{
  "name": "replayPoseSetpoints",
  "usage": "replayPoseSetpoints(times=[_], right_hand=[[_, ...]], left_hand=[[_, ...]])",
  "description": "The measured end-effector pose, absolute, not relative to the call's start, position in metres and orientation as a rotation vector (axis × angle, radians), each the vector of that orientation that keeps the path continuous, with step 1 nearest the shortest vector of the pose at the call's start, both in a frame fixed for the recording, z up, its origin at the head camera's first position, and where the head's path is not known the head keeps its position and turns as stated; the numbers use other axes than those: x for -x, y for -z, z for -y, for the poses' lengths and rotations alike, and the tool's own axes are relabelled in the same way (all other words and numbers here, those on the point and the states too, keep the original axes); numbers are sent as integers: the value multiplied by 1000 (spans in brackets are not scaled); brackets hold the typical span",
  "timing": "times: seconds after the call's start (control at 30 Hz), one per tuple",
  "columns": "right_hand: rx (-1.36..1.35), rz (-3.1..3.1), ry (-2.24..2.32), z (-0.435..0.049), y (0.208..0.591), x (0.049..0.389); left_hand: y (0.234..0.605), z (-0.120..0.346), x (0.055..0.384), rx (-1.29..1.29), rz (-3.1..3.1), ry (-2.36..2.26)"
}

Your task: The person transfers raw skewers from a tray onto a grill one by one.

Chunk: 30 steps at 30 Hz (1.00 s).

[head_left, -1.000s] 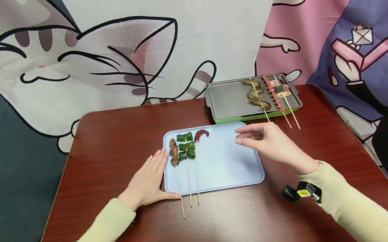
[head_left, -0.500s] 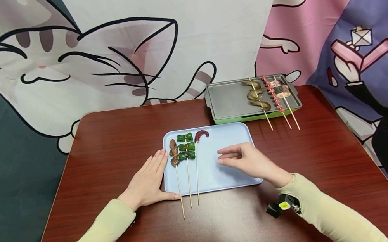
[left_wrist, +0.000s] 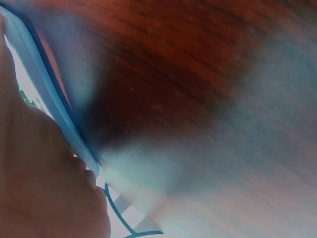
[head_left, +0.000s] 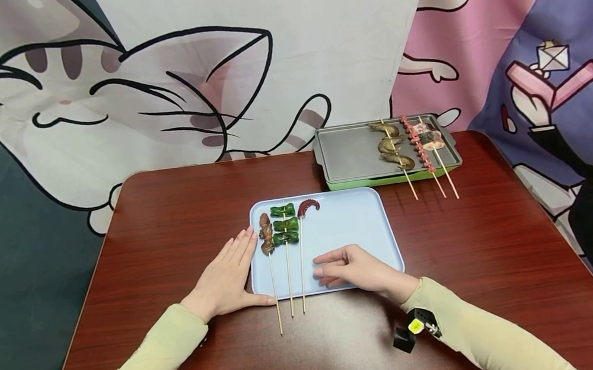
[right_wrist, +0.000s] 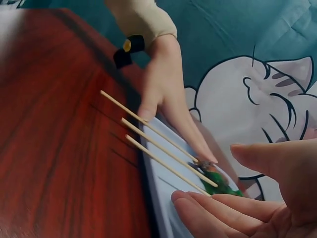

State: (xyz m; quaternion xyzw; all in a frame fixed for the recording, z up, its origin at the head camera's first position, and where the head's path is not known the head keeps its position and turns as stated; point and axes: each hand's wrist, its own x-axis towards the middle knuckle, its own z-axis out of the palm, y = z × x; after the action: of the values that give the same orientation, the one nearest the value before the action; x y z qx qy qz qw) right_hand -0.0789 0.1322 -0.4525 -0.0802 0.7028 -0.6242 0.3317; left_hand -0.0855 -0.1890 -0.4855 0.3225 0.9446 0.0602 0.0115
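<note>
A pale blue tray (head_left: pixel 353 218) lies on the table with three skewers on its left half, their sticks jutting past the near rim. From left to right come a brown meat skewer (head_left: pixel 266 234), a green pepper skewer (head_left: pixel 285 225) and a dark red tentacle skewer (head_left: pixel 307 206). My left hand (head_left: pixel 227 272) rests with straight fingers along the tray's left edge. Over the tray's near right part is my right hand (head_left: pixel 355 268), its fingertips close to the tentacle skewer's stick. In the right wrist view the thumb stands apart from the fingers (right_wrist: pixel 218 213), nothing between them.
Behind the tray at the right stands a green-based grill with a grey plate (head_left: pixel 349 150). On it lie a shrimp skewer (head_left: pixel 393 144), a skewer of small red pieces (head_left: pixel 417 142) and one of thick pinkish pieces (head_left: pixel 428 135). A printed cloth (head_left: pixel 315 40) hangs behind the table.
My right hand has moved left and nearer across the tray, from its right edge towards the tentacle skewer's stick. The left hand and the skewers have stayed in place.
</note>
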Motion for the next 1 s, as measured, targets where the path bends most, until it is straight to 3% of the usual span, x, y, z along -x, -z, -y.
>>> replayPoseSetpoints(times=[1.0], right_hand=[[-20,-1450,1859,-110,469,78]], left_hand=[[475,185,83,-1003,-2942,-177]])
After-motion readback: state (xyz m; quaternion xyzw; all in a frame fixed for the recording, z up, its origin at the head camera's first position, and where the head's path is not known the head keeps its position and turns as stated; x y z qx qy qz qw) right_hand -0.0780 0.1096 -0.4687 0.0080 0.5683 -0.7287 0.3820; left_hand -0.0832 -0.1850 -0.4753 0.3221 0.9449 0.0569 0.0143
